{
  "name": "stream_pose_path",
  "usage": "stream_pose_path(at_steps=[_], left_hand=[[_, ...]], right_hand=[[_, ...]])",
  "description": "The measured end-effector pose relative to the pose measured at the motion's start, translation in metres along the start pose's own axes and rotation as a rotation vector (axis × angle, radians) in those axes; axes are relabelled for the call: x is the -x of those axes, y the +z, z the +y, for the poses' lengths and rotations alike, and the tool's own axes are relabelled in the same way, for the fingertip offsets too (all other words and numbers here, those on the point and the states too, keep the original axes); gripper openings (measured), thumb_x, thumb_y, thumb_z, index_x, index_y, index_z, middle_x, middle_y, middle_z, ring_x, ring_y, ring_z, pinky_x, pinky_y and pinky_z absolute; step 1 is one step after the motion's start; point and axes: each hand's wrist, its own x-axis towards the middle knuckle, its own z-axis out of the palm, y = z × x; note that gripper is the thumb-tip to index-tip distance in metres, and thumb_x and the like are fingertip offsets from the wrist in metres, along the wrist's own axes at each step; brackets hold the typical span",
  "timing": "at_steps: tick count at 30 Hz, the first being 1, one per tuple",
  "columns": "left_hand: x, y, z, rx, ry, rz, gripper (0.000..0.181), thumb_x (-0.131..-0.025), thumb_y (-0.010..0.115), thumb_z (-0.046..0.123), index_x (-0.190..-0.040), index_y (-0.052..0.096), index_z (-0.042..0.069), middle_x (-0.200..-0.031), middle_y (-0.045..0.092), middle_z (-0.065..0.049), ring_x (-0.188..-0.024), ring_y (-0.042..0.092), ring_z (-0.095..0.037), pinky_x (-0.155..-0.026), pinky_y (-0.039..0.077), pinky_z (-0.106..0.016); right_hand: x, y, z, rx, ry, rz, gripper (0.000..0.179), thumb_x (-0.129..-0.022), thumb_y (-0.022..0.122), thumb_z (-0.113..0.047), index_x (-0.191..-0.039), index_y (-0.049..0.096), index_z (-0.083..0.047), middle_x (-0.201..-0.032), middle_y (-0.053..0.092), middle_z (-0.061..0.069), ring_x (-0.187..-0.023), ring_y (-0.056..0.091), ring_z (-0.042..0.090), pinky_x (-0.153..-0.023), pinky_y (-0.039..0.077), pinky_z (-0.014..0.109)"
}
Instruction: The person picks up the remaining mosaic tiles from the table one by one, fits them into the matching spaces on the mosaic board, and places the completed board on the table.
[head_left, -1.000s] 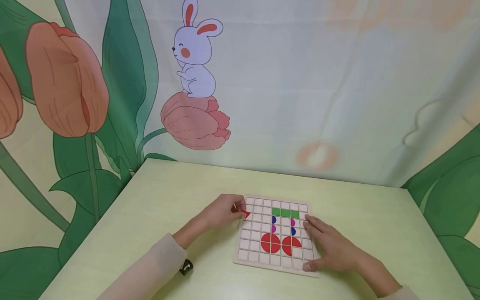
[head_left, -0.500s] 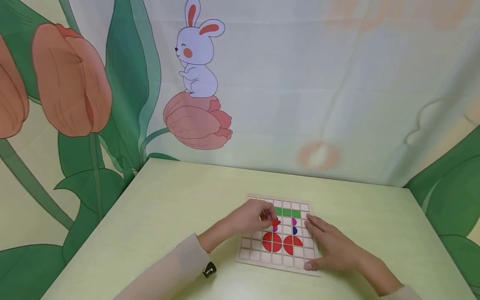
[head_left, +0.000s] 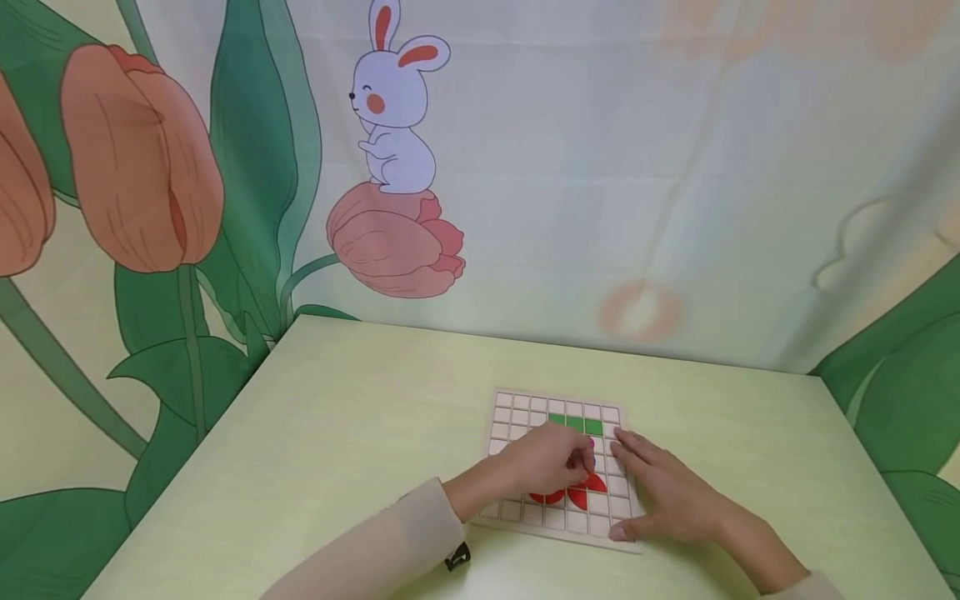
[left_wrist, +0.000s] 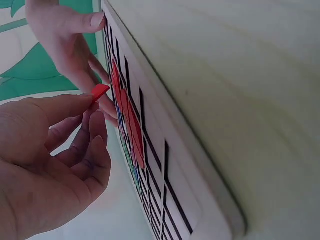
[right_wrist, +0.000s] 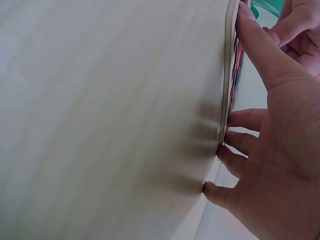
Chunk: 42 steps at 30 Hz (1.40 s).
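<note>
A square wooden grid board lies on the table. My left hand is over its middle right, pinching a small red quarter-circle tile between thumb and fingertips, close above the board in the left wrist view. Red quarter-circle tiles sit in the cells below, partly covered by the left hand. A row of green square tiles lies farther back; the blue and magenta half-circles between are mostly hidden. My right hand rests along the board's right edge, fingers spread, thumb at the near right corner.
The pale green tabletop surrounds the board. Behind it hangs a curtain printed with tulips and a rabbit. A small black clip-like object shows under the left sleeve.
My left hand has carried the red quarter-circle tile rightward from the board's left edge to over the unfinished-looking right red circle. The right hand stays on the board's edge.
</note>
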Motion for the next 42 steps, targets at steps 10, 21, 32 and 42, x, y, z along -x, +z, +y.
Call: stream_pose_path(at_steps=[10,21,32,42], left_hand=[[-0.007,0.008,0.007,-0.103,0.035,-0.018,0.011,-0.099,0.075,0.014,-0.091,0.070,0.020,-0.078,0.060,0.015,-0.072,0.054,-0.001,-0.068,0.045,-0.014],[-0.010,0.011,0.009,-0.131,0.031,-0.051,0.010,-0.101,0.073,0.013,-0.093,0.074,0.020,-0.079,0.060,0.014,-0.074,0.054,-0.002,-0.068,0.044,-0.015],[-0.018,0.012,0.014,-0.165,0.071,-0.152,0.016,-0.104,0.066,0.010,-0.104,0.077,0.023,-0.090,0.061,0.014,-0.086,0.054,-0.004,-0.080,0.043,-0.015],[-0.004,0.016,0.024,-0.273,-0.043,-0.066,0.019,-0.097,0.080,0.034,-0.089,0.065,0.024,-0.081,0.055,0.012,-0.078,0.052,-0.004,-0.063,0.043,-0.019]], right_hand=[[0.001,-0.002,0.001,-0.004,-0.022,0.013,0.122,-0.077,0.078,-0.078,-0.157,0.041,0.006,-0.169,0.031,0.023,-0.153,0.032,0.047,-0.116,0.034,0.067],[-0.001,0.000,0.001,-0.006,-0.008,0.004,0.123,-0.076,0.078,-0.078,-0.158,0.041,0.006,-0.170,0.030,0.022,-0.154,0.030,0.046,-0.118,0.032,0.066],[0.001,-0.001,0.002,-0.018,-0.032,0.014,0.121,-0.077,0.078,-0.077,-0.157,0.041,0.006,-0.169,0.031,0.023,-0.153,0.032,0.047,-0.117,0.034,0.066],[-0.001,-0.002,0.001,-0.011,0.005,-0.018,0.124,-0.076,0.078,-0.078,-0.160,0.038,0.004,-0.171,0.027,0.021,-0.156,0.027,0.045,-0.119,0.031,0.065]])
